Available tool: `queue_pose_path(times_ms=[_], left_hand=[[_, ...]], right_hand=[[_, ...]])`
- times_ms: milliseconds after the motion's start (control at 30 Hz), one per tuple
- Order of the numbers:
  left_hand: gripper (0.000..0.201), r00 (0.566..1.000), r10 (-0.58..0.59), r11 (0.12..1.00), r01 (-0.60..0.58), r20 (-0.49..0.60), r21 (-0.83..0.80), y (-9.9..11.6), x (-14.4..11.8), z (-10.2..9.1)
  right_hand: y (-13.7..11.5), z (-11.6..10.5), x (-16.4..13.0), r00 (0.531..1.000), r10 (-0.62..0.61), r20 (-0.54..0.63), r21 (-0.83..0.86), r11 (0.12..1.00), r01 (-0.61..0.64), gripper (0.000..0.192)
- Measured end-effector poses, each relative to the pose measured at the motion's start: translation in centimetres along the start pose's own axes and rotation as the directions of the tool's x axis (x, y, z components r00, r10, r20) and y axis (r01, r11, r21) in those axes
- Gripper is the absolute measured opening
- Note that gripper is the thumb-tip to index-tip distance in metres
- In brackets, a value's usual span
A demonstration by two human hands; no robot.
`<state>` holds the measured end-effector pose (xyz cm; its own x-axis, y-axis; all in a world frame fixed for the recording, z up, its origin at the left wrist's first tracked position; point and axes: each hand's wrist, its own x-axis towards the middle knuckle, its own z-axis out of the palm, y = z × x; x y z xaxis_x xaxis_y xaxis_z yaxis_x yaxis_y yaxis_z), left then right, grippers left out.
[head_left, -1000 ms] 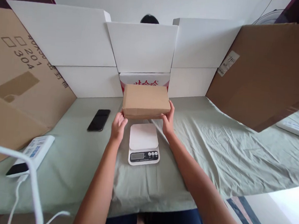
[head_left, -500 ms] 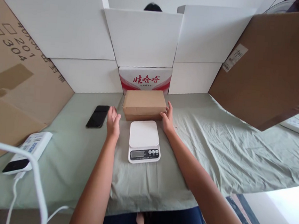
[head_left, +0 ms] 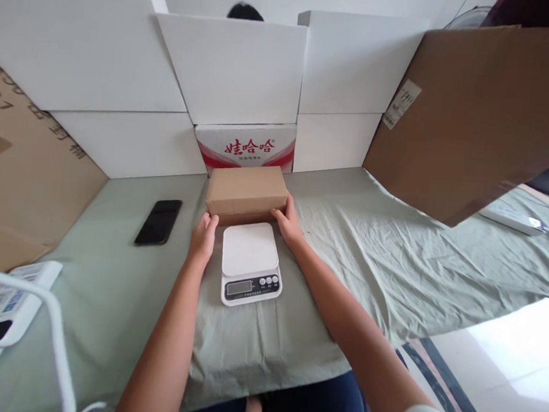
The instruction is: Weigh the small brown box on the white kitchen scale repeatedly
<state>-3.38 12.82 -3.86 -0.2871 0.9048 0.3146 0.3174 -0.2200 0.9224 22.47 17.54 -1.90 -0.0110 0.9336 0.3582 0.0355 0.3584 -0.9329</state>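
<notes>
Brown cardboard box (head_left: 247, 191) down flat on the green cloth (head_left: 116, 307), just behind the white kitchen scale (head_left: 249, 263) and in front of a red-and-white printed carton (head_left: 246, 146). Left hand (head_left: 203, 237) at the box's near left corner, fingertips touching the front edge; right hand (head_left: 288, 223) against the near right corner, fingers laid along its side. Hands set one at each end, probably to keep the box square and steady between them; pressed against it rather than wrapped round it, and whether truly gripping or only resting cannot be told. Both forearms stretched forward and nearly straight, passing either side of the scale, wrists low over the cloth, palms turned inward. Scale platform bare, display toward the body. Black phone (head_left: 158, 221) lying well to the left of the box, apart from both hands. White cartons and brown cardboard sheets walling in the back and sides.
</notes>
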Motion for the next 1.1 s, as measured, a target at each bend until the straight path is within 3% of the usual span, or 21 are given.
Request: queue_pose_path(times_ms=[167, 300, 500, 800, 1100], left_hand=[[0.038, 0.999, 0.034, 0.991, -0.032, 0.012, -0.127, 0.9, 0.1, 0.3], [0.044, 0.995, 0.087, 0.961, -0.098, -0.055, -0.257, 2.4, -0.5, 0.4], [0.058, 0.982, 0.16, 0.933, -0.184, -0.099, -0.31, 4.6, -4.9, -0.5], [0.068, 0.999, 0.019, 0.945, -0.03, -0.035, -0.327, 4.5, -13.8, -1.8], [0.083, 1.0, -0.018, 0.947, 0.013, -0.012, -0.321, 5.0, -14.8, -2.2]], right_hand=[[0.6, 0.1, 0.2, 0.999, -0.039, 0.036, 0.041, 0.998, 0.037, 0.079], [0.0, 0.1, -0.2, 0.987, -0.154, 0.05, 0.133, 0.98, 0.146, 0.081], [-2.6, -1.0, -3.8, 0.973, -0.231, 0.027, 0.106, 0.968, 0.227, 0.08], [-3.7, -3.4, -11.9, 0.984, -0.176, -0.016, 0.062, 0.982, 0.177, 0.07], [-4.1, -3.3, -12.0, 0.991, -0.127, -0.051, 0.021, 0.992, 0.128, 0.065]])
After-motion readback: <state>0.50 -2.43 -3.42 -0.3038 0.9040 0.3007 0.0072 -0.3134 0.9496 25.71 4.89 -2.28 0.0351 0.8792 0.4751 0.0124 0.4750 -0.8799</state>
